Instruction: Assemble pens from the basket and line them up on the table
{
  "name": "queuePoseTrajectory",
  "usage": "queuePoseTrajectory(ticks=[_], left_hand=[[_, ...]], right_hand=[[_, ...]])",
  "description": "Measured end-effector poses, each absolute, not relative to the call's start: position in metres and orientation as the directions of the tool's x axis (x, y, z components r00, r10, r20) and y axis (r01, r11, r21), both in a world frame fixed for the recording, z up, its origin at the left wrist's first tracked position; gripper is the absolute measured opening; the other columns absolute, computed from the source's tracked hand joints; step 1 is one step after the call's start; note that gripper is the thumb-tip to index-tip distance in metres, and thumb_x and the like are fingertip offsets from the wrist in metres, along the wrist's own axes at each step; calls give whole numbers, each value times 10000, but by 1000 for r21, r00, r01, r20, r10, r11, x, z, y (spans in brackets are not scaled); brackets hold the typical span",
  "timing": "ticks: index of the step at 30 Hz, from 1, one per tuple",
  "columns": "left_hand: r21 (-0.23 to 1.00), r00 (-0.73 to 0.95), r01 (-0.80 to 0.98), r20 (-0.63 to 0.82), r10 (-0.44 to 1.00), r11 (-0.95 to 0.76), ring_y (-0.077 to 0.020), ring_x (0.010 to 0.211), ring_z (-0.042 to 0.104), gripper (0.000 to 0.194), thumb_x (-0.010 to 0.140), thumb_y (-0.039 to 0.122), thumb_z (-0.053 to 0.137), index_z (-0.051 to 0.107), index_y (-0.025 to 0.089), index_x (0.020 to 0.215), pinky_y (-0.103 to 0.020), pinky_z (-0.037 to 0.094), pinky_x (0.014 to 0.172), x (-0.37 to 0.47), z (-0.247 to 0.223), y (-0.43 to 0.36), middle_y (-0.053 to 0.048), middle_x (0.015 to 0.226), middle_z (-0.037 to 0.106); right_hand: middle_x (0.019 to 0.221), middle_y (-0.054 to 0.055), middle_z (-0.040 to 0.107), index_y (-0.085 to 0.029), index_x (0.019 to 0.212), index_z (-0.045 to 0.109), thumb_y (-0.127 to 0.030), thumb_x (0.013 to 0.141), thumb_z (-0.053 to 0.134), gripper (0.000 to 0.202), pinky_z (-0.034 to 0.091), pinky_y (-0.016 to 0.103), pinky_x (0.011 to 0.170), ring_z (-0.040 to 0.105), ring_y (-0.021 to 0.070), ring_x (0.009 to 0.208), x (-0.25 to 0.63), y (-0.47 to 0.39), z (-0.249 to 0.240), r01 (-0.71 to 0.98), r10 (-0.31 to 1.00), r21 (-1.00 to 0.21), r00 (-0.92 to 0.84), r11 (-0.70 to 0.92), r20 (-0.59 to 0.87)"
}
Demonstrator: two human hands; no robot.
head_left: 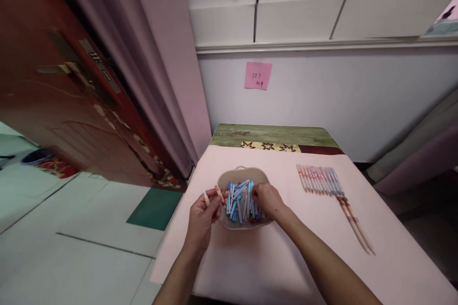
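Small orange item (220, 195) between the left fingers (211, 192)

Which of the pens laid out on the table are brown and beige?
The two long pens, side by side below the right end of the row; the others look pinkish to grey-blue.

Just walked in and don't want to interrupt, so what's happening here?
A person's left hand holds a slim orange pen and a pale one. Their right hand reaches into a beige plastic tub of slim blue and white pens. To the right, on the pink-covered table, lie a row of pink and lilac pens and two brown-and-cream ones.
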State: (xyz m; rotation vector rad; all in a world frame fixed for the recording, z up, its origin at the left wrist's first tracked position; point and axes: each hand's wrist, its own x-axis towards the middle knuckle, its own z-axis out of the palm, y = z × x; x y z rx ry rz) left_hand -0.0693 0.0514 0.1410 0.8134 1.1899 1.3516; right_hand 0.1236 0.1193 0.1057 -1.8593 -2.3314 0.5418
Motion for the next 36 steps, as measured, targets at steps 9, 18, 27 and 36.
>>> queuePoseTrajectory(ticks=[9,18,27,36], left_hand=[[934,-97,-313,-212,972,173,-23,465,398,332,703,356,743,681,159,963,-161,274,438,-59,136,54,-28,782,677],[902,-69,-378,-251,965,208,-22,463,394,339,677,319,776,676,157,957,-142,292,447,-43,140,55,33,639,596],[909,-25,-373,-213,977,189,-34,464,358,301,744,340,723,678,141,966,-145,264,435,-38,140,60,50,560,514],[896,-52,-391,-248,967,209,-32,467,394,287,713,330,748,676,143,919,-145,322,448,-32,135,58,39,590,557]], right_hand=[[856,33,740,-217,882,723,-252,833,582,153,440,236,713,668,179,807,130,110,117,823,970,-539,-240,181,-41],[735,25,667,-164,871,678,-432,831,598,283,457,237,592,597,141,649,107,83,119,-27,965,-999,-262,18,24],[694,5,654,-162,796,589,-532,683,729,411,420,207,507,579,110,568,108,74,128,-256,908,-910,-351,-327,-227],[648,0,644,-158,766,589,-489,731,696,350,440,217,502,561,101,517,103,65,117,-188,915,-940,-346,-285,-208]])
